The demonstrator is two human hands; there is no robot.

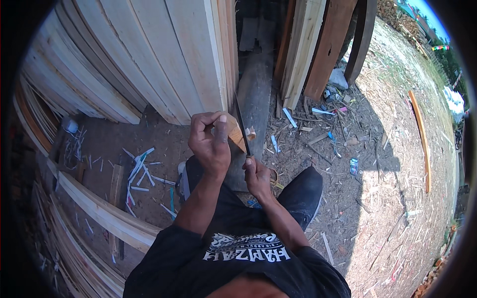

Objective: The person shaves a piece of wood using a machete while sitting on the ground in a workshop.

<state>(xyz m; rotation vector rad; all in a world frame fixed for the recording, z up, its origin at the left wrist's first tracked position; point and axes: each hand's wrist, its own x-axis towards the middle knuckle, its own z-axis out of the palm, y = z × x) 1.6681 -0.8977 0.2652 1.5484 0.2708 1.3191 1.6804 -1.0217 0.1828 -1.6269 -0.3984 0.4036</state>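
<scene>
My left hand [210,141] is closed on a light-orange wooden block [237,134], held over a long, worn grey plank [254,84] that runs between my legs. My right hand [257,178] grips a long dark blade [243,126] by its handle, the blade pointing away from me along the block's right side. A pale curl of wood [250,133] sticks out just right of the blade. Part of the block is hidden behind my fingers.
Upright pale boards [164,54] stand ahead-left, more boards [303,49] ahead-right. Long timbers [107,218] lie at the left. Wood scraps and white strips [144,171] litter the dirt. An orange batten [420,141] lies in sunlight at the right.
</scene>
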